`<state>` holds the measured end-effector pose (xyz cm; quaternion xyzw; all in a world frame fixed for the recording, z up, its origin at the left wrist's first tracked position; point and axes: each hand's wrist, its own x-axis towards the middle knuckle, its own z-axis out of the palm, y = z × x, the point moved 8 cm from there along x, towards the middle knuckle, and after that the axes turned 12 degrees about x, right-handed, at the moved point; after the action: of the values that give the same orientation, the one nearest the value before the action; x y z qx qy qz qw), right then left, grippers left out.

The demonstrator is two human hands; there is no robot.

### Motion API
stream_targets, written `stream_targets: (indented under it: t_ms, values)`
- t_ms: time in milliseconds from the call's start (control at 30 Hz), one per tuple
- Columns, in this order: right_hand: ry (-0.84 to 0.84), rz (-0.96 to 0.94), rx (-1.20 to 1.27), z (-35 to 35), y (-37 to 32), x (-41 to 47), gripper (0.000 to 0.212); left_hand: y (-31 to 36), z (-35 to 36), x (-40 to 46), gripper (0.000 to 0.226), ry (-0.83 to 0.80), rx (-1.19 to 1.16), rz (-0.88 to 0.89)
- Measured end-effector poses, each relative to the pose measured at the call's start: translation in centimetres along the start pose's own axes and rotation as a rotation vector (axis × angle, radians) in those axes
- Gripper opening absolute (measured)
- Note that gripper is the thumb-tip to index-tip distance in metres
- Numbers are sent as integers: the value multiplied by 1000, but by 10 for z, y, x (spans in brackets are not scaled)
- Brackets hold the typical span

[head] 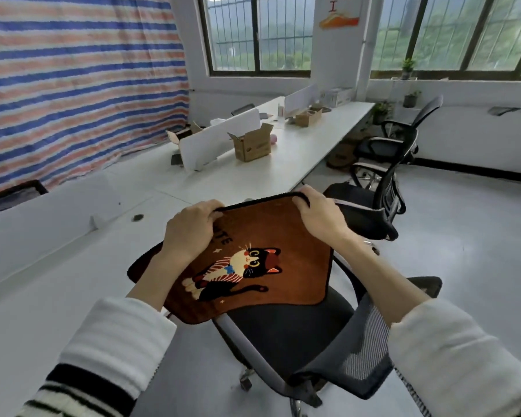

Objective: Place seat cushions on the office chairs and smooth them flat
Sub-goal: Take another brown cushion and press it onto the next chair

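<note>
Desk edge [73, 266] and armrests [253, 356] flank the open chair seat [283, 326].

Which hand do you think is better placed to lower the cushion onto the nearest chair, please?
Neither alone: the left hand and right hand each grip the cushion at its far edge, held above the chair, so lowering together seems best.

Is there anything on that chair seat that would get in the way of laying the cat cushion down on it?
Nothing visible. The cushion, gripped by the left hand and right hand, hangs over the nearest chair, whose seat looks bare where it shows.
</note>
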<state>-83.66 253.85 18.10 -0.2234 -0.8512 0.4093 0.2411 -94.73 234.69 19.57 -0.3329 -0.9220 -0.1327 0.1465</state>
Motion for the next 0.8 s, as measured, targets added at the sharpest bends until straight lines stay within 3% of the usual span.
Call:
stream_targets:
  t_ms: [400,667,800]
  values:
    - [87,495,-25,36,210,98,29,60,235,154,26,-405,-36,297]
    - [-53,868,29,106,357,88,34,79,395,174,36,-702,102,487]
    - [-87,1038,53,151,459,85,39,97,502,175,33,-731,206,587]
